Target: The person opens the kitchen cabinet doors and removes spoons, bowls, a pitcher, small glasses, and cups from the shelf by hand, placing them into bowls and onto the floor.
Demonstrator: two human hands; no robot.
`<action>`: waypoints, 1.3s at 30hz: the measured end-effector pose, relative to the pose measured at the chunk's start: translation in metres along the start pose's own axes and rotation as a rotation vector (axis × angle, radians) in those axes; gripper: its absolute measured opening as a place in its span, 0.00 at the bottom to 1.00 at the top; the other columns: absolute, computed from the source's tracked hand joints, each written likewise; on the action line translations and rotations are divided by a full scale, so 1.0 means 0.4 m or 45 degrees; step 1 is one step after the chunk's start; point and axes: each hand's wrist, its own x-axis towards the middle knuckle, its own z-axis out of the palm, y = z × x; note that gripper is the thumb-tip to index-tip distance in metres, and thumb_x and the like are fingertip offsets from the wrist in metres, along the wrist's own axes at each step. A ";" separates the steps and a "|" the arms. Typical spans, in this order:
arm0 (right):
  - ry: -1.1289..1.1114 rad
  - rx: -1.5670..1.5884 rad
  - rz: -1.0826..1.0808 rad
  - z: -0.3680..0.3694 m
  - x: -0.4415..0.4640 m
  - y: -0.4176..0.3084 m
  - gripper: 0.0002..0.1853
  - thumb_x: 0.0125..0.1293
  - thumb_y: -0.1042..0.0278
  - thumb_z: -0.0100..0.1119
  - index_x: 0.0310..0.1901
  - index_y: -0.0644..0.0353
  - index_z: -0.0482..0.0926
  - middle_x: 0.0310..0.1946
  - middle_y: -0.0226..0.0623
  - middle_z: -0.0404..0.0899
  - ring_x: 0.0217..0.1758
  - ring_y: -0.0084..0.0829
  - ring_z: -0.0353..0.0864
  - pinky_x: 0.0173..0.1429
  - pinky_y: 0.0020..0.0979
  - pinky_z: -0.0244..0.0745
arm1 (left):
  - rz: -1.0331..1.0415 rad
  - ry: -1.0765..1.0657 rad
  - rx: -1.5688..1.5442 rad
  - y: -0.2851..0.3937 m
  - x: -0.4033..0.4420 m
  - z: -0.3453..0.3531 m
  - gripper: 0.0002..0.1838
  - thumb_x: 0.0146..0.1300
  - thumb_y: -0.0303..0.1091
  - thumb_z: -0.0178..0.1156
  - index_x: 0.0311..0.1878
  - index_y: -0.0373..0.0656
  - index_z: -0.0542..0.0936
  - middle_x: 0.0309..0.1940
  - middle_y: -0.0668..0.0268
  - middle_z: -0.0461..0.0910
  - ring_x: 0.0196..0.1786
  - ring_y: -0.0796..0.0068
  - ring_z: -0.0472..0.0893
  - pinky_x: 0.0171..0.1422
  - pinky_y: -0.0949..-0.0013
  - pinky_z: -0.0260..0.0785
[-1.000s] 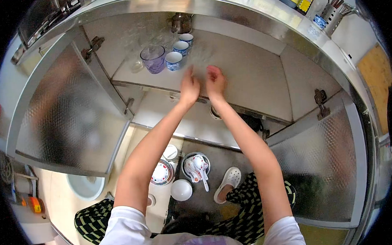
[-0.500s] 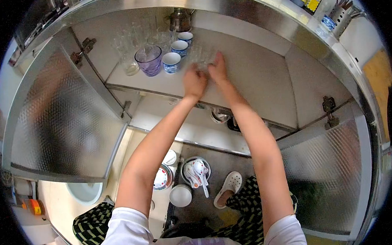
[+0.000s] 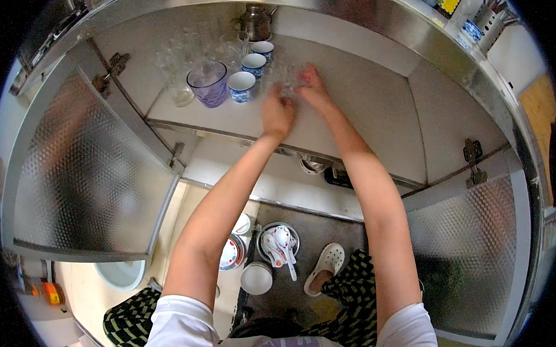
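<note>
Clear glasses (image 3: 282, 70), faint and hard to count, stand on the upper cabinet shelf (image 3: 362, 115). At their near left side is my left hand (image 3: 279, 114), its fingers curled inward; whatever they hold is too faint to make out. My right hand (image 3: 315, 88) is at their right side, fingers bent and partly apart, close to or touching the glass. Left of the glasses, a blue-and-white cup (image 3: 242, 88) is nearest the shelf edge, with a second cup (image 3: 253, 65) and a third cup (image 3: 262, 50) behind it. A purple glass bowl (image 3: 208, 85) sits beside them.
More clear glasses (image 3: 182, 91) and a metal teapot (image 3: 257, 22) occupy the shelf. The left door (image 3: 88, 168) and right door (image 3: 470, 246) stand open. Below are a bowl of spoons (image 3: 279, 242), a white bowl (image 3: 256, 278), plates (image 3: 230, 253) and a pale basin (image 3: 121, 274).
From hovering over the shelf edge, my hands have moved deeper to the sides of the clear glasses. Most recently my right hand has shifted slightly inward and its fingers have spread.
</note>
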 end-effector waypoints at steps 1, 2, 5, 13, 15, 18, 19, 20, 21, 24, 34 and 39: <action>0.078 -0.041 -0.075 0.007 0.000 0.006 0.35 0.45 0.82 0.53 0.59 0.59 0.56 0.48 0.41 0.68 0.52 0.33 0.67 0.52 0.30 0.65 | -0.013 -0.001 -0.057 0.001 -0.001 -0.002 0.21 0.47 0.26 0.51 0.49 0.34 0.69 0.38 0.47 0.75 0.38 0.55 0.77 0.44 0.62 0.67; 0.080 -0.042 -0.076 0.013 -0.002 0.011 0.35 0.45 0.82 0.53 0.59 0.59 0.56 0.48 0.41 0.68 0.52 0.33 0.67 0.52 0.30 0.65 | -0.024 -0.001 -0.115 0.004 -0.001 -0.004 0.22 0.47 0.26 0.51 0.49 0.34 0.69 0.35 0.45 0.75 0.39 0.51 0.75 0.45 0.61 0.66; 0.329 -0.341 0.028 0.028 -0.035 0.016 0.24 0.45 0.81 0.54 0.49 0.61 0.67 0.39 0.38 0.73 0.43 0.29 0.72 0.45 0.27 0.68 | 0.076 0.057 -0.053 -0.001 -0.001 -0.001 0.21 0.47 0.26 0.51 0.48 0.33 0.70 0.36 0.46 0.75 0.41 0.52 0.75 0.45 0.60 0.66; 0.261 0.011 0.046 0.051 -0.103 -0.036 0.11 0.47 0.73 0.53 0.34 0.65 0.76 0.29 0.39 0.77 0.34 0.31 0.76 0.40 0.29 0.69 | 0.112 -0.080 -0.108 0.018 -0.006 -0.044 0.14 0.50 0.25 0.52 0.42 0.33 0.72 0.34 0.51 0.77 0.36 0.61 0.78 0.40 0.67 0.68; 0.198 0.012 0.016 0.051 -0.126 -0.061 0.13 0.49 0.74 0.52 0.39 0.65 0.74 0.31 0.35 0.76 0.34 0.27 0.74 0.40 0.27 0.68 | 0.074 -0.180 -0.140 0.039 -0.016 -0.072 0.13 0.51 0.26 0.53 0.41 0.33 0.73 0.33 0.51 0.77 0.36 0.63 0.78 0.40 0.68 0.68; 0.115 0.079 0.014 0.072 -0.196 -0.131 0.17 0.51 0.75 0.52 0.45 0.65 0.72 0.33 0.32 0.74 0.35 0.24 0.73 0.40 0.24 0.67 | 0.055 -0.019 -0.157 0.066 -0.053 -0.124 0.12 0.51 0.29 0.52 0.40 0.36 0.75 0.31 0.50 0.76 0.37 0.55 0.76 0.41 0.64 0.66; 0.104 0.140 0.039 0.082 -0.224 -0.164 0.17 0.51 0.74 0.53 0.46 0.65 0.72 0.34 0.33 0.74 0.36 0.24 0.72 0.41 0.24 0.67 | 0.002 -0.040 -0.277 0.074 -0.068 -0.150 0.12 0.52 0.30 0.53 0.40 0.36 0.75 0.32 0.52 0.77 0.37 0.58 0.77 0.41 0.65 0.67; 0.094 0.141 0.043 0.094 -0.251 -0.194 0.17 0.51 0.74 0.53 0.46 0.65 0.72 0.34 0.33 0.74 0.36 0.24 0.72 0.41 0.24 0.67 | -0.052 -0.060 -0.395 0.080 -0.083 -0.178 0.12 0.52 0.31 0.54 0.39 0.36 0.75 0.32 0.53 0.77 0.37 0.61 0.77 0.41 0.66 0.67; 0.087 0.194 0.066 0.107 -0.276 -0.216 0.17 0.51 0.74 0.53 0.46 0.65 0.71 0.36 0.34 0.74 0.37 0.24 0.72 0.41 0.24 0.67 | 0.004 -0.048 -0.319 0.044 -0.085 -0.189 0.13 0.53 0.32 0.54 0.41 0.36 0.75 0.32 0.55 0.78 0.37 0.66 0.78 0.42 0.68 0.67; 0.055 0.296 0.107 0.161 -0.366 -0.298 0.17 0.51 0.75 0.51 0.44 0.66 0.72 0.37 0.36 0.74 0.37 0.25 0.74 0.41 0.25 0.69 | -0.077 -0.079 -0.388 0.045 -0.145 -0.287 0.14 0.53 0.32 0.55 0.42 0.35 0.75 0.32 0.55 0.78 0.36 0.67 0.78 0.41 0.69 0.68; -0.222 0.317 0.206 0.403 -0.569 -0.164 0.19 0.50 0.76 0.53 0.46 0.67 0.69 0.40 0.38 0.74 0.39 0.26 0.73 0.42 0.25 0.70 | -0.474 -0.176 -0.515 -0.069 -0.367 -0.539 0.17 0.54 0.32 0.56 0.45 0.31 0.74 0.31 0.61 0.78 0.32 0.79 0.76 0.37 0.76 0.69; -0.180 0.157 0.340 0.535 -0.698 0.000 0.16 0.51 0.76 0.53 0.45 0.64 0.71 0.37 0.37 0.75 0.37 0.24 0.74 0.39 0.24 0.70 | -0.810 -0.233 -0.569 -0.216 -0.513 -0.584 0.15 0.58 0.35 0.51 0.42 0.31 0.75 0.29 0.62 0.77 0.31 0.78 0.75 0.36 0.77 0.68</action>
